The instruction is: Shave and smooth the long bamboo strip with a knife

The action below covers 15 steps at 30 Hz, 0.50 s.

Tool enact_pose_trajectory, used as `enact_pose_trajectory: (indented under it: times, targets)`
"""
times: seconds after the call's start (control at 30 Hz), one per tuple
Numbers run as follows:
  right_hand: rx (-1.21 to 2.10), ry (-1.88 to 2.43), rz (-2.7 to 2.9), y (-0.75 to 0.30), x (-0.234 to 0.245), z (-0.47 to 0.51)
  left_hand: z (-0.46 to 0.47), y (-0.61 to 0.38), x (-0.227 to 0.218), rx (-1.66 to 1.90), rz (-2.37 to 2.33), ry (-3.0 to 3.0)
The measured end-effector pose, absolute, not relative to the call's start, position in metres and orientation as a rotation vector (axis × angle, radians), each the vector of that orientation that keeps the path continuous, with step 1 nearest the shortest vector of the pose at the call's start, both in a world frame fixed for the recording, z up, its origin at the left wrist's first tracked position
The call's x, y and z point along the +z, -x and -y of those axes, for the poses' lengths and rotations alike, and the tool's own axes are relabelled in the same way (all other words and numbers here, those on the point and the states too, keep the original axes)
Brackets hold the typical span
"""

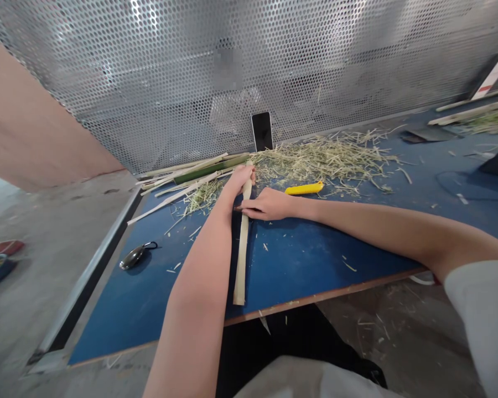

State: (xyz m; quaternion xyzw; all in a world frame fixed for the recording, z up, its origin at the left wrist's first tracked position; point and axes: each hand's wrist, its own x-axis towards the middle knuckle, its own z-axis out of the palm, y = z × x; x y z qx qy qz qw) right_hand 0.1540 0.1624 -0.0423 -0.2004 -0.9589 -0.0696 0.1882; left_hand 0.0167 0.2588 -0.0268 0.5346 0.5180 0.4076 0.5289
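Note:
A pale bamboo strip [242, 260] lies lengthwise on the blue table [307, 265], its near end at the front edge. My left hand [240, 178] is closed around the strip's far end. My right hand [265, 205] is closed too and presses against the strip a little nearer to me; a small dark blade tip seems to poke out at its fingertips, but I cannot make it out clearly. A yellow ribbed handle [304, 189] lies just right of my right hand.
Split bamboo strips [191, 170] are stacked at the back left. A heap of shavings [323, 157] spreads along the back. A phone [262, 131] leans on the perforated metal wall. A small dark metal object [135, 256] lies at the left. More strips [473, 113] lie far right.

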Motion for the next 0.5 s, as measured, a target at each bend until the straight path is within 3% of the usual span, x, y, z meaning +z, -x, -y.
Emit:
enact_pose_trajectory:
  times: [0.13, 0.33, 0.5]
  targets:
    - [-0.204, 0.838, 2.591, -0.1522, -0.0431, -0.1645, -0.2603, -0.0144, -0.0287, 0.962, -1.238, -1.308]
    - [-0.115, 0.489, 2.688, -0.1546, -0.042, -0.1626, -0.2598, -0.0156, -0.0282, 0.974, -1.232, -1.25]
    - [-0.132, 0.73, 2.618, -0.1535, -0.0429, -0.165, -0.2574, -0.0162, -0.025, 0.977, -1.235, -1.253]
